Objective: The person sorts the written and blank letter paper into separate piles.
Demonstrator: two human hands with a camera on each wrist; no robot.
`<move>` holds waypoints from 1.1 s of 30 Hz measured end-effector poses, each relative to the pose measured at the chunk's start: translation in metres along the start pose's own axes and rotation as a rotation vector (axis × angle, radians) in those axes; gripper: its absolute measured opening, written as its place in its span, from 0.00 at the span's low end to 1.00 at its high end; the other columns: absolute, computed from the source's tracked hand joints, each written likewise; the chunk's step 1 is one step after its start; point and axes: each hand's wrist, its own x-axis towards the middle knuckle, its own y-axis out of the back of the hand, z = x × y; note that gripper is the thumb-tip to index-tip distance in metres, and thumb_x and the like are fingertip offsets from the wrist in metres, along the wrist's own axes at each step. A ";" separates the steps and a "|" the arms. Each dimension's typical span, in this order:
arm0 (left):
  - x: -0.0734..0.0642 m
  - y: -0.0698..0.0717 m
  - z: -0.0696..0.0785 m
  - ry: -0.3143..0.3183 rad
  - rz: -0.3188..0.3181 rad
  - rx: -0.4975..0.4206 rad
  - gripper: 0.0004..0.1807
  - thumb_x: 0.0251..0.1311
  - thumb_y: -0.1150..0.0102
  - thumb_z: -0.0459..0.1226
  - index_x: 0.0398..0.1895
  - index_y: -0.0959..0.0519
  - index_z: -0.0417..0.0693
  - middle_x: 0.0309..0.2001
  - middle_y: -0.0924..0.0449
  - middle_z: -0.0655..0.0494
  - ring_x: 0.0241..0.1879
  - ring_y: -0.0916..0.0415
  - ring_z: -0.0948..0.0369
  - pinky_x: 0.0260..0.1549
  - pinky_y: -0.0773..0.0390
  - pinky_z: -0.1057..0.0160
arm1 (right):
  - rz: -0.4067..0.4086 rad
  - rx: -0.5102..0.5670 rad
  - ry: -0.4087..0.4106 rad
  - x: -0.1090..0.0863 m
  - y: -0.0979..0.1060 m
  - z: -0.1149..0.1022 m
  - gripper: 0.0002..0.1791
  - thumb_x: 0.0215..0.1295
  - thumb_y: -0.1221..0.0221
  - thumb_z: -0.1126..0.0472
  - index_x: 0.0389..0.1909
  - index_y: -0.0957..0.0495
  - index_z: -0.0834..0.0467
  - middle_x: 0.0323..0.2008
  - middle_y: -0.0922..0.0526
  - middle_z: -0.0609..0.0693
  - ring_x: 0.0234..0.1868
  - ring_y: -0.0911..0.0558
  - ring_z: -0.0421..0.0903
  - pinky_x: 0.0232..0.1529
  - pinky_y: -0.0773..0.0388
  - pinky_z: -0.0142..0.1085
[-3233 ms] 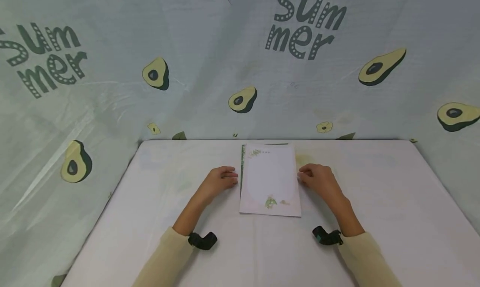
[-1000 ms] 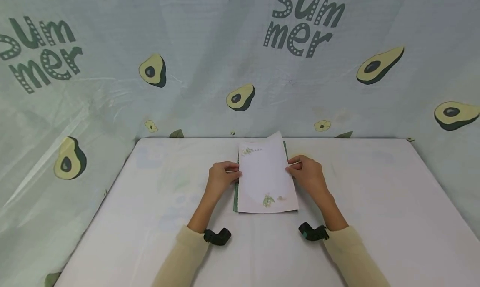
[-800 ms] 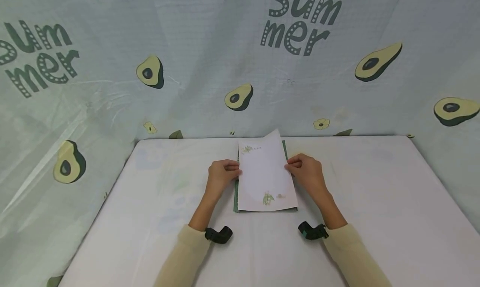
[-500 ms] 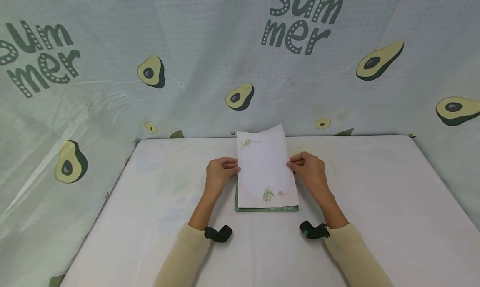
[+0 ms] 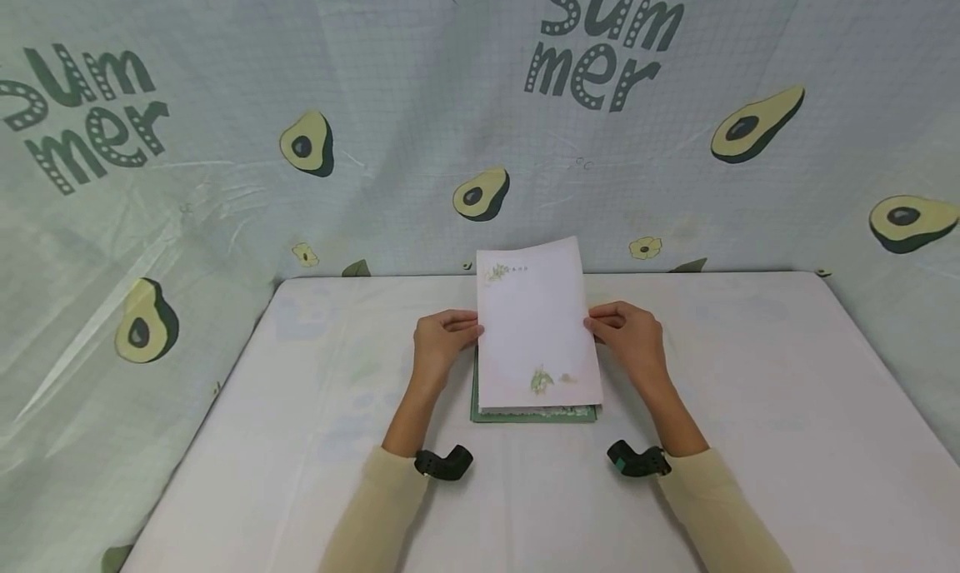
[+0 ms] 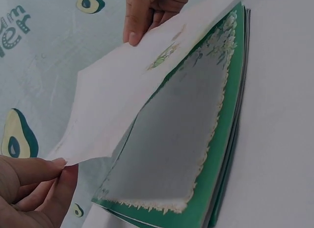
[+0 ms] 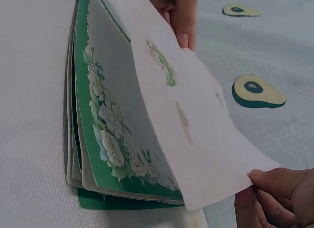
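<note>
Between my two hands a white sheet of paper (image 5: 532, 323), printed with small leaf sprigs, is held raised and tilted. My left hand (image 5: 441, 344) pinches its left edge between thumb and fingers. On the opposite edge, my right hand (image 5: 632, 340) pinches it the same way. Below lies a layered stack of paper (image 5: 536, 417) on the table; its top sheet (image 7: 105, 154) has a green border with white flowers, seen in the right wrist view. The left wrist view shows a gap between the lifted sheet and that stack (image 6: 230, 115). Most of the stack is hidden from the head view.
A white cloth covers the table (image 5: 750, 406). Behind it hangs a pale curtain (image 5: 405, 98) with avocado and lettering prints, close to the table's back edge. A black wrist camera (image 5: 444, 463) sits on each wrist.
Earlier the white sheet lay on the stack with both hands beside it. Both hands took its edges and lifted it up and away, uncovering the stack's green near edge.
</note>
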 end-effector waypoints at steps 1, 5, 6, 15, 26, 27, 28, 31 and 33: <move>0.000 -0.001 0.001 0.000 0.000 -0.006 0.11 0.58 0.30 0.25 0.44 0.14 0.32 0.41 0.12 0.40 0.39 0.13 0.57 0.38 0.12 0.65 | 0.001 0.000 0.002 0.000 0.001 0.000 0.12 0.69 0.34 0.61 0.48 0.16 0.64 0.42 0.11 0.60 0.41 0.11 0.51 0.42 0.12 0.38; 0.001 -0.003 0.005 -0.001 -0.002 -0.038 0.12 0.58 0.30 0.25 0.45 0.14 0.31 0.42 0.13 0.38 0.38 0.12 0.58 0.38 0.12 0.66 | 0.010 0.000 0.007 0.000 0.004 0.000 0.13 0.69 0.34 0.62 0.50 0.16 0.64 0.44 0.12 0.61 0.43 0.12 0.52 0.39 0.14 0.28; 0.001 -0.004 0.005 0.001 -0.001 -0.046 0.12 0.58 0.30 0.25 0.45 0.14 0.30 0.43 0.13 0.38 0.38 0.12 0.58 0.37 0.12 0.66 | 0.010 -0.001 0.010 0.000 0.005 0.001 0.13 0.69 0.34 0.62 0.50 0.16 0.64 0.44 0.12 0.61 0.44 0.12 0.52 0.38 0.15 0.25; 0.004 -0.016 0.009 -0.004 -0.030 -0.102 0.11 0.57 0.29 0.25 0.44 0.14 0.30 0.41 0.12 0.39 0.34 0.13 0.61 0.38 0.12 0.65 | 0.041 0.011 0.060 -0.001 0.019 0.008 0.14 0.69 0.34 0.61 0.50 0.16 0.65 0.44 0.12 0.60 0.43 0.12 0.50 0.37 0.17 0.20; 0.003 -0.030 0.009 -0.005 -0.056 -0.114 0.09 0.58 0.30 0.24 0.42 0.14 0.30 0.41 0.13 0.39 0.34 0.13 0.59 0.38 0.12 0.63 | 0.039 0.049 0.028 -0.005 0.033 0.017 0.16 0.71 0.35 0.58 0.52 0.17 0.66 0.46 0.13 0.61 0.37 0.14 0.33 0.40 0.17 0.21; 0.003 -0.031 0.009 -0.002 -0.056 -0.113 0.09 0.58 0.30 0.24 0.42 0.14 0.30 0.42 0.13 0.39 0.35 0.13 0.58 0.38 0.12 0.63 | 0.039 0.053 0.027 -0.005 0.033 0.017 0.16 0.71 0.35 0.58 0.52 0.17 0.66 0.46 0.13 0.61 0.37 0.14 0.32 0.40 0.17 0.22; 0.003 -0.031 0.009 0.003 -0.055 -0.113 0.09 0.58 0.30 0.24 0.42 0.14 0.30 0.42 0.13 0.39 0.35 0.13 0.58 0.39 0.12 0.63 | 0.039 0.054 0.025 -0.005 0.033 0.018 0.16 0.70 0.35 0.58 0.52 0.17 0.66 0.46 0.13 0.61 0.36 0.15 0.32 0.40 0.17 0.22; 0.002 -0.033 0.009 0.013 -0.051 -0.104 0.09 0.58 0.30 0.24 0.42 0.13 0.31 0.42 0.13 0.39 0.35 0.13 0.58 0.39 0.12 0.64 | 0.034 0.050 0.017 -0.005 0.034 0.018 0.17 0.70 0.34 0.58 0.52 0.17 0.66 0.46 0.13 0.62 0.36 0.15 0.32 0.40 0.16 0.22; 0.002 -0.035 0.009 0.017 -0.050 -0.104 0.09 0.58 0.30 0.24 0.42 0.13 0.30 0.41 0.13 0.39 0.35 0.13 0.58 0.39 0.12 0.64 | 0.030 0.036 0.018 -0.006 0.037 0.017 0.17 0.70 0.35 0.58 0.52 0.17 0.66 0.46 0.13 0.62 0.37 0.14 0.34 0.41 0.16 0.23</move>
